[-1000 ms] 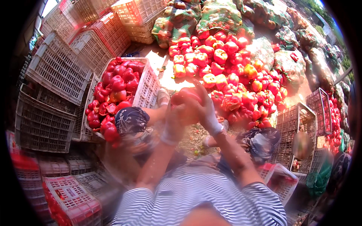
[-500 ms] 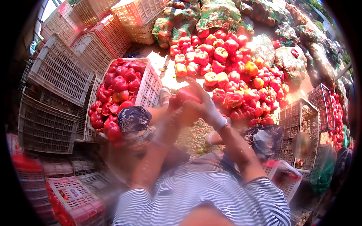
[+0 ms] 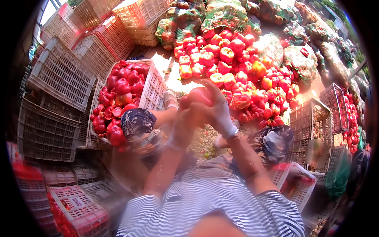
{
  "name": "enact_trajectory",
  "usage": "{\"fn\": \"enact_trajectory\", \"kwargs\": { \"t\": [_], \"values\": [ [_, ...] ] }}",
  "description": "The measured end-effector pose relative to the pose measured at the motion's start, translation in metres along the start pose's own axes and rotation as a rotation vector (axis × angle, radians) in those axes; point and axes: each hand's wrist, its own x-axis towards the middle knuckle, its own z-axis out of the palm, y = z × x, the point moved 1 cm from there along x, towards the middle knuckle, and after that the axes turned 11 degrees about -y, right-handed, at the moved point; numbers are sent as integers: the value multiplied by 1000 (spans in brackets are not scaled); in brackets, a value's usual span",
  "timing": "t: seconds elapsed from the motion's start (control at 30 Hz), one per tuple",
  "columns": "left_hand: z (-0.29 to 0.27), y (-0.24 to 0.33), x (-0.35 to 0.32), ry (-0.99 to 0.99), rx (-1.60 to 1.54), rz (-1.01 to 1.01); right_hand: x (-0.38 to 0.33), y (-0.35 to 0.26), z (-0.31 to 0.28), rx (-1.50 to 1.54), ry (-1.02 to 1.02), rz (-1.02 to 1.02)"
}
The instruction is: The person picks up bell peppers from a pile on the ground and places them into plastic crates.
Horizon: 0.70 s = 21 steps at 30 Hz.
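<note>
A red bell pepper (image 3: pixel 198 94) is held in front of me between both gloved hands. My left hand (image 3: pixel 184 125) cups it from below and the left. My right hand (image 3: pixel 218 111) wraps its right side, fingers stretched over the top. Beyond the hands a big heap of red and orange bell peppers (image 3: pixel 237 67) lies on the ground. To my left a white plastic crate (image 3: pixel 154 89) holds many red peppers (image 3: pixel 118 98). My striped sleeves come in from the lower edge.
Stacks of grey, white and red lattice crates (image 3: pixel 59 79) fill the left side. Green mesh sacks (image 3: pixel 225 14) lie behind the heap. Dark crates (image 3: pixel 312 118) with peppers stand at the right. A red crate (image 3: pixel 77 205) sits at the lower left.
Both hands have kept hold of the pepper and shifted slightly; the left hand has slid lower under it. The view has tilted a little.
</note>
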Motion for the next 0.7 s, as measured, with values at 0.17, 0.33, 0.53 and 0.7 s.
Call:
{"fn": "enact_trajectory", "kwargs": {
  "t": [0.17, 0.33, 0.53, 0.7],
  "values": [
    [0, -10, 13, 99, -36, 150, 8, 1, 7, 110, 80, 12],
    [11, -16, 23, 392, 43, 266, 34, 67, 21, -8, 96, -57],
    [-9, -40, 31, 327, 149, 210, 39, 141, 23, 72, 197, -77],
    [-21, -46, 29, 220, 321, 238, 34, 142, 32, 848, 322, 182]
  ]
}}
